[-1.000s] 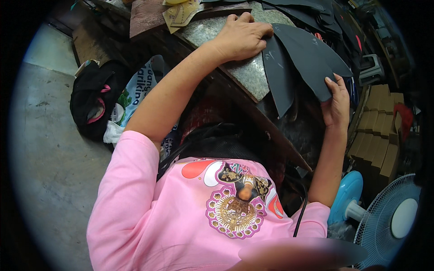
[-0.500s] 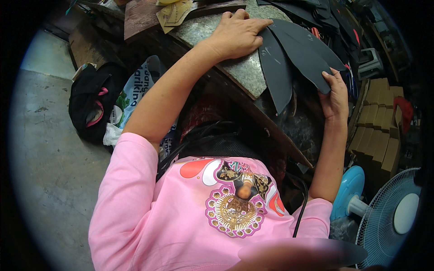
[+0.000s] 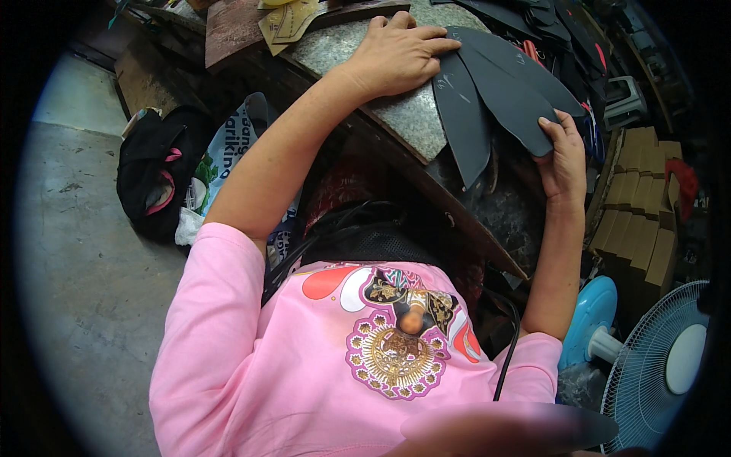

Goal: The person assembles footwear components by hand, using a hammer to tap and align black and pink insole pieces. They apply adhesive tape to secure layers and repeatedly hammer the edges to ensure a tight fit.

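Note:
Dark grey, sole-shaped flat sheets [image 3: 502,84] with small pale marks lie fanned out over the corner of a speckled stone slab [image 3: 403,126]. Their far ends overlap, and the near ends spread apart past the slab's edge. My left hand [image 3: 403,57] rests palm down on the slab, index finger stretched onto the overlapping ends and thumb beside the leftmost sheet. At the right, my right hand [image 3: 563,152] pinches the near end of a middle sheet, thumb on top. Its other fingers are partly hidden below the sheet.
More dark sheets [image 3: 525,19] pile up behind. Brown boards [image 3: 236,34] and a yellowish paper pattern [image 3: 293,23] sit at the far left of the bench. Stacked cardboard boxes [image 3: 636,198] and a fan [image 3: 659,373] stand at right; a black bag [image 3: 156,171] lies left.
Both hands stay in nearly the same places. The left hand and the fanned sheets have shifted very slightly, and the right hand keeps its pinch.

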A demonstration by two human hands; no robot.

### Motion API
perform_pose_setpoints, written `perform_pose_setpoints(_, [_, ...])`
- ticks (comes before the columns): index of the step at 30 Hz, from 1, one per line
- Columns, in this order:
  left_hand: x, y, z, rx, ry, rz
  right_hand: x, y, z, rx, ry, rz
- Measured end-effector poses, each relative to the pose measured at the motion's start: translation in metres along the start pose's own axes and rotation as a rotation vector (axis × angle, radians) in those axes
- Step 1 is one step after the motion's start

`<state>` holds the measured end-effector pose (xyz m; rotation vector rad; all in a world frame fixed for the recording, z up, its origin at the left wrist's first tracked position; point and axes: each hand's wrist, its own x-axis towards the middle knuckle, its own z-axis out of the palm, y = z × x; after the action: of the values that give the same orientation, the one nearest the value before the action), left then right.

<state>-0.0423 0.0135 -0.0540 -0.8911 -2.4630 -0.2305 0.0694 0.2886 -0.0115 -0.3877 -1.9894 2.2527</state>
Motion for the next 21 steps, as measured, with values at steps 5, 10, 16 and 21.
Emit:
perform_pose_setpoints(5, [-0.001, 0.001, -0.002, -0.037, 0.001, 0.007, -0.005, -0.001, 0.005, -0.075, -0.002, -0.047])
perform_pose_setpoints(10, [-0.001, 0.003, -0.019, -0.197, 0.198, 0.057, -0.006, -0.003, 0.006, -0.084, 0.015, -0.053])
perform_pose_setpoints(16, [-0.034, 0.003, -0.057, -0.269, 0.025, 0.176, -0.006, -0.001, 0.006, -0.087, 0.015, -0.064])
perform_pose_setpoints(21, [-0.051, 0.014, -0.064, -0.256, 0.067, 0.141, -0.006, -0.001, 0.006, -0.102, -0.002, -0.068])
